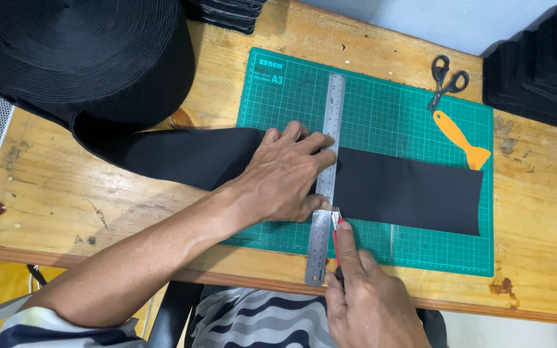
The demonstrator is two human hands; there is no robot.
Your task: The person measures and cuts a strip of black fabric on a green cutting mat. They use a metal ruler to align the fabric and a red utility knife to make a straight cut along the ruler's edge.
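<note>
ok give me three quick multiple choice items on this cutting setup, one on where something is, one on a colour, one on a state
1. Where do the scissors lie?
A. on the mat's far right corner
B. on the fabric roll
C. under the ruler

2. What colour is the cutting mat?
A. blue
B. green
C. grey

3. What is the left hand doing?
A. hanging free
B. pressing the steel ruler onto the black strip
C. holding the scraper

Answers: 1 A, they lie there above the orange scraper; 2 B, a green grid shows; 3 B, the fingers lie flat on the ruler while the right hand grips a red-handled knife.

no packages, labels, signs, screens visible
</note>
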